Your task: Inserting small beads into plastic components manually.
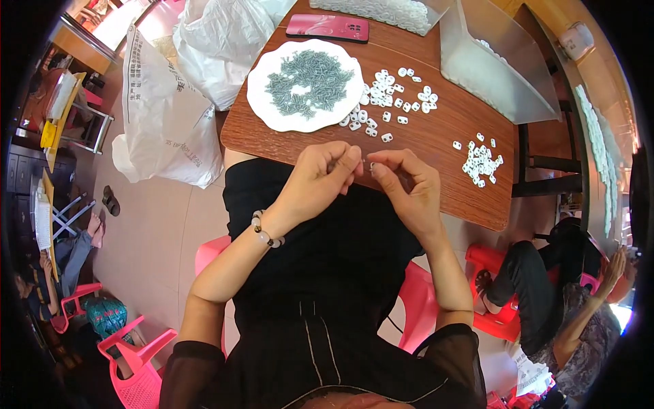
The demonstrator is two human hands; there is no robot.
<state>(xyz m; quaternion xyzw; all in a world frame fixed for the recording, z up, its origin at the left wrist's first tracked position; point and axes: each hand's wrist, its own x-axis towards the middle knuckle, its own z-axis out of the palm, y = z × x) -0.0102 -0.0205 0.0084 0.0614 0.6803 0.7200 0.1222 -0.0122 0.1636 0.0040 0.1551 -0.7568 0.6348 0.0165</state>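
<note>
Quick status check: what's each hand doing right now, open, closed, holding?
Left hand: fingertips pinched closed; whether anything is held cannot be told.
Right hand: pinched closed, apparently on a small white piece.

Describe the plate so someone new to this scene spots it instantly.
Find the brown table in front of the seated person. On its left part, between the pink phone and the left hand, lies the plate. Unlike the small loose white pieces beside it, it is one big round white dish, wavy-rimmed, covered with tiny grey parts.
</note>
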